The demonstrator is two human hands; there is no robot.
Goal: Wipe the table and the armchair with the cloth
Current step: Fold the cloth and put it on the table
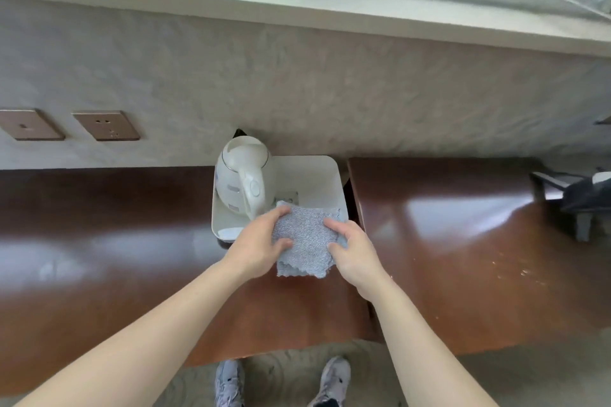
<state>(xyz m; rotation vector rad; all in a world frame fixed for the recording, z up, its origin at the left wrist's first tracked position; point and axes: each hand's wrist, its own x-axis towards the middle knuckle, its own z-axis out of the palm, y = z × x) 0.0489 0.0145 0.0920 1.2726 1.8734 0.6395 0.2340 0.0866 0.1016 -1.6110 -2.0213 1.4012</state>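
Shoes at bottom edge, on carpet, nearest the cam. Both forearms reach fwd over the brown table.

Left hand and right hand hold the cloth btwn them. Blue-grey, folded roughly square. L thumb on top of cloth's left side, index curled over its far-left corner; other L fingers under cloth, can't tell how they lie. R thumb and index press on top at the right edge, fingers slightly apart; rest of R fingers curl under/behind the edge. Cloth's near edge hangs free below both thumbs, over the table; its far edge overlaps the near part of the tray.

Just past the fingertips: white tray on table, white kettle standing on tray's left half, handle toward the L fingers, near them, touching or not unclear.

Right of R fingers: second brown tabletop, narrow gap btwn it and first, crumbs on its right part. Dark object at far right, unclear.

Farther, left of L fingers: two brown wall sockets on grey wall. Window ledge above.
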